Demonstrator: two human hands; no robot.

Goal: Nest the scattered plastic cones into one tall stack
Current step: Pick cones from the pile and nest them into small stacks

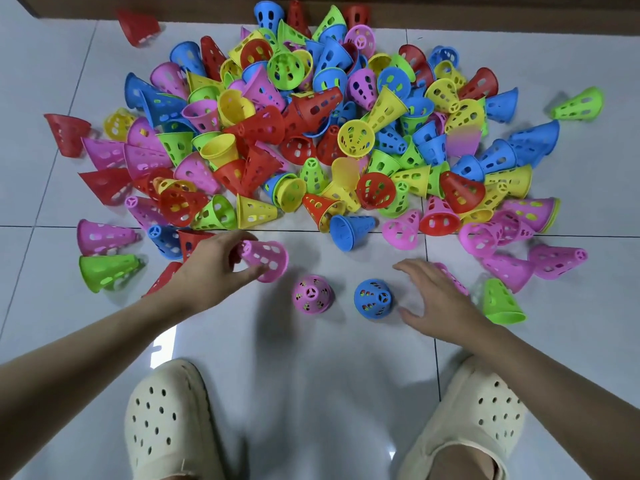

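Observation:
A big heap of perforated plastic cones (311,126) in red, blue, yellow, green and pink lies scattered across the white tiled floor. My left hand (211,261) grips a pink cone (266,259) lying on its side just in front of the heap. Two cones stand upright close to me: a pink upright cone (312,294) and a blue upright cone (373,298). My right hand (436,299) hovers with fingers spread just right of the blue one, holding nothing. Another pink cone (453,280) lies partly hidden behind that hand.
Two cream perforated clogs (162,420) (478,417) on my feet flank the bare tiles near me. A green cone (502,303) lies right of my right hand. Stray cones reach far left (104,271) and far right (578,103). A dark strip (485,10) borders the floor at the back.

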